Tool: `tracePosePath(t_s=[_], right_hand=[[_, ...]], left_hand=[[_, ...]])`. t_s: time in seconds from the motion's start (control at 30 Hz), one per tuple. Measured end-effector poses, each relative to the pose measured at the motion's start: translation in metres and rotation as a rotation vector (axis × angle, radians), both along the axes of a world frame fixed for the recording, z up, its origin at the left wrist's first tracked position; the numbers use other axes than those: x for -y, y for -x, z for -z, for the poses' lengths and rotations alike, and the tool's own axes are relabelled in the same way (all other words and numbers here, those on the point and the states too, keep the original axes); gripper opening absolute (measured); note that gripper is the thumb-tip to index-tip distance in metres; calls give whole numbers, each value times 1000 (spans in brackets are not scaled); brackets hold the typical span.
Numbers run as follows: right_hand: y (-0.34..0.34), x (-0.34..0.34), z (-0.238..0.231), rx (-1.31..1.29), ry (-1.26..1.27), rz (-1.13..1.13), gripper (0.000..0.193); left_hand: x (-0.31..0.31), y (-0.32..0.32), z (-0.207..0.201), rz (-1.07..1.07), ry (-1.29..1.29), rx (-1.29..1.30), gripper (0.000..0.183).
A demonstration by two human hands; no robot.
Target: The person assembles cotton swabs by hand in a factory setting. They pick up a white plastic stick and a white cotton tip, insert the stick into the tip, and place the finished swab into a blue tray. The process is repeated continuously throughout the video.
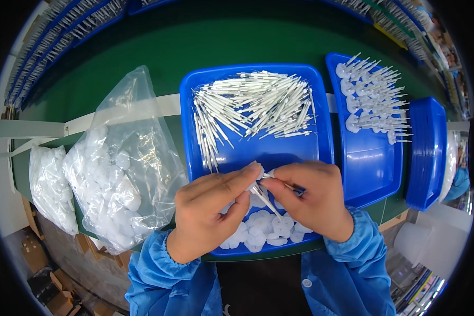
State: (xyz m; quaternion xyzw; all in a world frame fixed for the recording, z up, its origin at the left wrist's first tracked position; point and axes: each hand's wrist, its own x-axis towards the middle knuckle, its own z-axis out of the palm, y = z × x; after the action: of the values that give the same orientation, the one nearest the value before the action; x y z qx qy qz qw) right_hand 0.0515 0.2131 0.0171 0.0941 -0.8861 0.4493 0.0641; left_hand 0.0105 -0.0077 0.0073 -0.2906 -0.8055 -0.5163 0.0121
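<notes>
My left hand [210,208] is closed, pinching a small translucent white plastic piece [260,171] at its fingertips. Against that piece, my right hand [316,197] holds a thin white stick [269,174] between thumb and forefinger. More white sticks [266,199] slant down between the hands; which hand bears them is hard to see. Both hands are over a blue tray [326,121]. Its far part carries a heap of slim white sticks [258,100], some with dark ends. White petal-shaped plastic pieces [271,227] lie at its near end, partly covered by my hands.
Right of it, another blue tray [371,163] holds rows of white pieces with sticks attached [374,100]. Stacked blue trays [426,152] stand farther right. Clear bags [124,174] of white pieces lie left on the green table [195,37]. Filled trays [63,42] line the far edge.
</notes>
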Motion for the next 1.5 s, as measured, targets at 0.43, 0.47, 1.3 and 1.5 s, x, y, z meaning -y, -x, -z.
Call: tracePosePath(t_s=[0.43,0.47,1.3,1.5], right_hand=[[5,2,4,-237,-221,-21,14],[5,2,4,-227,-218,-20,13],[-6,-11,-2,128,393,-35,36],[-10,-11,-7,265,521,-10,27]], left_hand=[[-2,-8,4,-48,51,-15,51],[-2,-8,4,-48,52,-10,51],[-9,-1,0,63,-128,-12,56],[-8,-3,1,93,-143,5,59]])
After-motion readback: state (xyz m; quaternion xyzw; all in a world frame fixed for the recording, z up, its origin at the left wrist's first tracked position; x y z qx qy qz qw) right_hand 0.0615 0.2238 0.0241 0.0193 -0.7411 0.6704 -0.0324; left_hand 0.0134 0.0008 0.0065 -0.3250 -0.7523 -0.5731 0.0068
